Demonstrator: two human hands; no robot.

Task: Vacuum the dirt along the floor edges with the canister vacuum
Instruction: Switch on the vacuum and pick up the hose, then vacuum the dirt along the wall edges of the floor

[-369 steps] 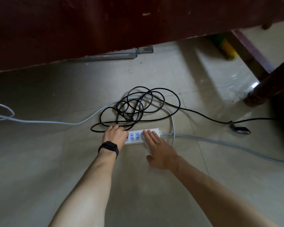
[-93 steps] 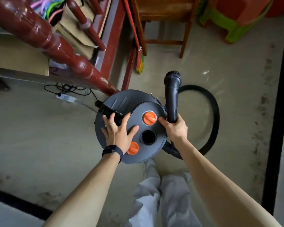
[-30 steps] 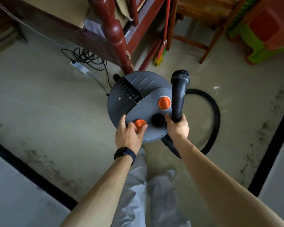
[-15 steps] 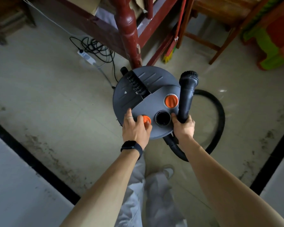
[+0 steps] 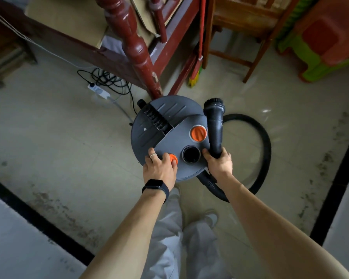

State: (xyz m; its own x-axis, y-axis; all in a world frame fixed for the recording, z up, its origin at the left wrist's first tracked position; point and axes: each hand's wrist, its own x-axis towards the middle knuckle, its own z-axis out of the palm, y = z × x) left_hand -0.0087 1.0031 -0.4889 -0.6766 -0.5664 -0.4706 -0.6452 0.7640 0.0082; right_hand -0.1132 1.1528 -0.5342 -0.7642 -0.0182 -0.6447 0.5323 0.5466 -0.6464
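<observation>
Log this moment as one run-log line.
left hand: touches orange button on canister vacuum | right hand: grips hose nozzle | dirt at floor edge: not yet vacuumed

At mid-frame we see the grey canister vacuum (image 5: 159, 127), with the left hand (image 5: 159, 169) resting on its lid and partly covering a small orange button (image 5: 174, 158). The right hand (image 5: 219, 165) grips the black wand (image 5: 215, 131). The black hose (image 5: 268, 140) loops on the floor at the right, and we spot dirt streaks (image 5: 54, 204) at lower left.

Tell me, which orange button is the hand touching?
The smaller orange button, half hidden under the left hand. The bigger orange button, beside the black nozzle, has nothing touching it.
</observation>
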